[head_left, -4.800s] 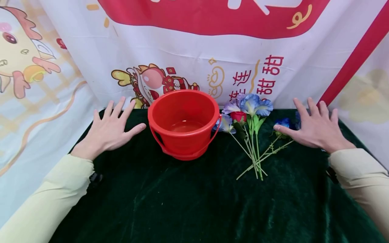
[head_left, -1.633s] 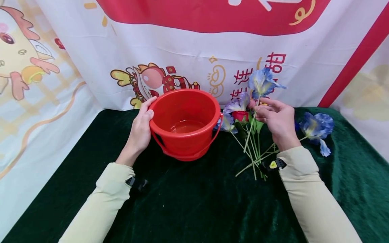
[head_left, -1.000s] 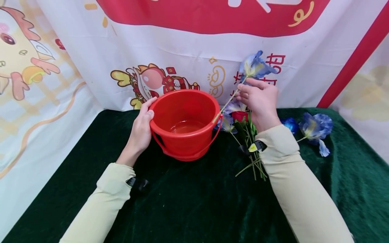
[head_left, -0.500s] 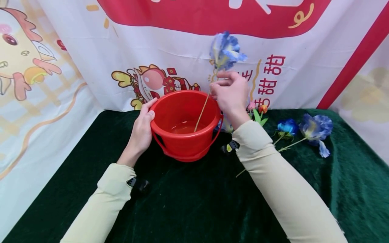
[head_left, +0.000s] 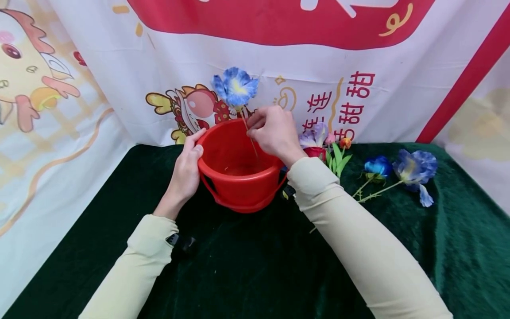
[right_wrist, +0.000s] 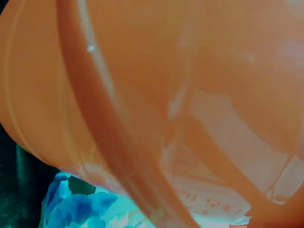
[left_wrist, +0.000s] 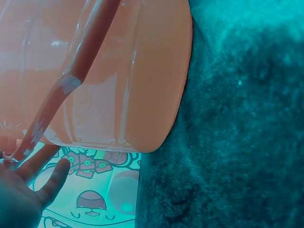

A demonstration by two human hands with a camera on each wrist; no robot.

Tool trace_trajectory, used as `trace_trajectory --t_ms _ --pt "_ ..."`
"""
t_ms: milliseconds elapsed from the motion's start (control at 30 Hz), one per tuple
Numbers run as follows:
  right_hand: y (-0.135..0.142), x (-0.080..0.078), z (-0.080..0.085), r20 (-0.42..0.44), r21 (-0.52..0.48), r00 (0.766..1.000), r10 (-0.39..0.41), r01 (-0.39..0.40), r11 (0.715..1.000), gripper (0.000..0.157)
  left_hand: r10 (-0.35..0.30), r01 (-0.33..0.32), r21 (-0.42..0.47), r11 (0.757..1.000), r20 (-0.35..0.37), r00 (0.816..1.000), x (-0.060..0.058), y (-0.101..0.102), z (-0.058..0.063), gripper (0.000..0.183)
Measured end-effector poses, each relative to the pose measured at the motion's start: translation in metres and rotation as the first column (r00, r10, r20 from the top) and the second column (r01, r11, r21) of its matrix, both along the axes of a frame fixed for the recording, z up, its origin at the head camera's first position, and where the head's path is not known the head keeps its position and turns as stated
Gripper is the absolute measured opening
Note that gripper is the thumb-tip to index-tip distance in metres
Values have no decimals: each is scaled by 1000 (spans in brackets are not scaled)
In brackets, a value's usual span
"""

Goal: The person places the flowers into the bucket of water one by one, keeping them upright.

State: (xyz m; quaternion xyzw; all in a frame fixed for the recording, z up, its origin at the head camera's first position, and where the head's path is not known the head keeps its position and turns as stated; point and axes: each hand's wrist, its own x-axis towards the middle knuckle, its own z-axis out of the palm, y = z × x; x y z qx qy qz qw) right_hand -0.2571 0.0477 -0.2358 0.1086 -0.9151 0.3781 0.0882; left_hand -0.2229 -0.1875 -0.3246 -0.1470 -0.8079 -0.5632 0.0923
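A red bucket (head_left: 243,192) stands upright on the dark green cloth, its handle hanging down at the front. My left hand (head_left: 181,175) rests against the bucket's left side, the thumb and index finger at the rim. In the left wrist view, the extended fingers (left_wrist: 56,180) lie beside the bucket wall. Over the bucket's right part, my right hand (head_left: 275,133) pinches the stem of a blue flower (head_left: 236,87). The bloom is above the far rim and the stem's lower part reaches inside. The right wrist view is mostly filled by the bucket's side (right_wrist: 28,95); no fingers show there.
Right of the bucket lie a purple flower (head_left: 316,135), a red rose (head_left: 315,153) and an orange bloom (head_left: 345,143), partly behind my right arm. A deep-blue flower (head_left: 378,166) and a pale-blue one (head_left: 416,166) lie farther right. A printed white curtain (head_left: 179,53) hangs behind.
My hands came in from lying spread on the cloth. The left went to the bucket; the right picked up the blue flower and brought it left, its stem now inside the bucket.
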Motion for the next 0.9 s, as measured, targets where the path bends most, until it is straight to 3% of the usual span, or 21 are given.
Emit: trace_trajectory --t_ms 233,500,700,900 --pt "-2 0 -1 31 188 1000 -3 -3 982 11 3 -3 -3 1000 9 1000 0 1 1 54" --pt "-3 -2 -1 71 283 997 13 -33 959 21 5 -5 -7 1000 10 1000 1 0 0 54" --pt "-3 -3 -2 70 291 997 13 -32 956 21 5 -5 -7 1000 3 1000 1 0 -1 54" --pt "-1 -2 -4 68 180 998 -14 1 984 19 9 -9 -10 1000 -4 1000 0 0 -1 54"
